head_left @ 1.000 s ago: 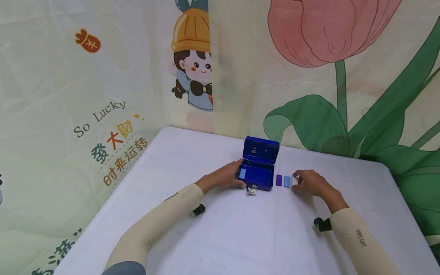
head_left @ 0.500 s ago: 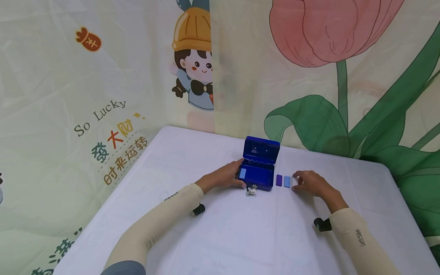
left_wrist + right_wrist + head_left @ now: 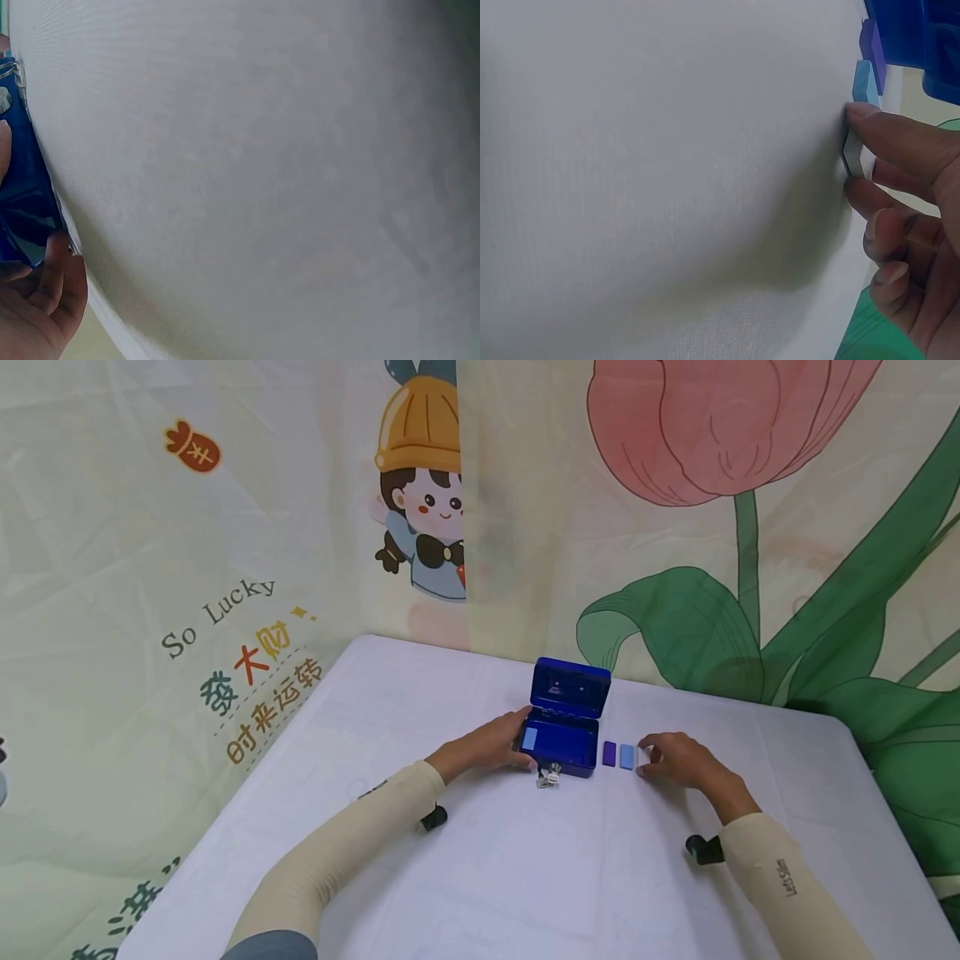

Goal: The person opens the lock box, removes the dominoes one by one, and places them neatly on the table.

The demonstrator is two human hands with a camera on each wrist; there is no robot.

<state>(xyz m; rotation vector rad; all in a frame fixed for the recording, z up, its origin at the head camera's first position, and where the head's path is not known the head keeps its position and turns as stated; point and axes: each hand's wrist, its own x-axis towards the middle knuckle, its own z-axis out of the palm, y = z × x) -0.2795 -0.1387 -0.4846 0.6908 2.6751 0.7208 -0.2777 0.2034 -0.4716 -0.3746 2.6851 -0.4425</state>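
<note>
A small blue cash box (image 3: 572, 687) stands with its lid raised, keys (image 3: 551, 775) hanging at its front lock. My left hand (image 3: 495, 743) grips its left end, thumb at the front corner and fingers round the side. Inside, at the left, shows a light blue patch (image 3: 529, 739). To the right of the box, my right hand (image 3: 678, 762) pinches a thin whitish block (image 3: 853, 154) between thumb and fingertip, low over the table. Between box and hand lie a purple block (image 3: 609, 753) and a light blue block (image 3: 626, 757), side by side.
A white cloth covers the table (image 3: 540, 877), whose back edge meets a printed curtain (image 3: 517, 510). Black wrist cameras, left (image 3: 434, 817) and right (image 3: 703, 850), stick out beneath the forearms.
</note>
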